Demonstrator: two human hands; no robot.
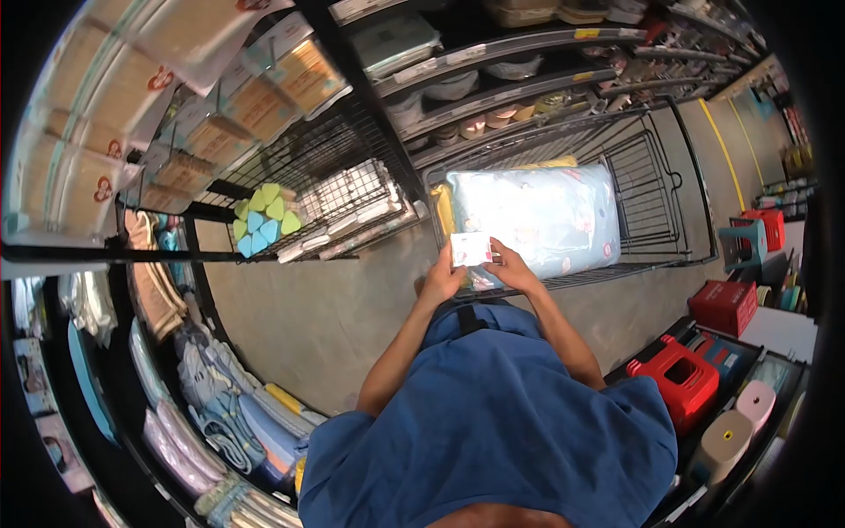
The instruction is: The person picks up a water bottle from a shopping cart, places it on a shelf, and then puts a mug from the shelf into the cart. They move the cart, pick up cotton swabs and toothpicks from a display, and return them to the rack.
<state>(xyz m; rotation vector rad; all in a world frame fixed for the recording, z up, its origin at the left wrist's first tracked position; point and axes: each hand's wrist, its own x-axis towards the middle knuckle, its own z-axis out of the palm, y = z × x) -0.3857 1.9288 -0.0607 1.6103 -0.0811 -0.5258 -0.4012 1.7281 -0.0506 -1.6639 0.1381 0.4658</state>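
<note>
Between my two hands is a small white card or flat packet (472, 249) with a few coloured marks; its exact kind is too small to make out. My left hand (443, 277) grips its left edge, and my right hand (510, 266) pinches the right edge. Just beyond it, a large pale-blue patterned package (537, 207), apparently soft bedding in clear plastic, lies in a black wire shopping cart (656, 189). Something yellow (442, 207) shows at the package's left side.
Shelves of bowls (512, 69) run behind the cart. At left, a wire basket (308, 189) holds green and blue triangular items (267, 220), above shelves of folded textiles (229, 414). A red plastic stool (678, 378) sits on the right shelf. Concrete floor (273, 321) lies between.
</note>
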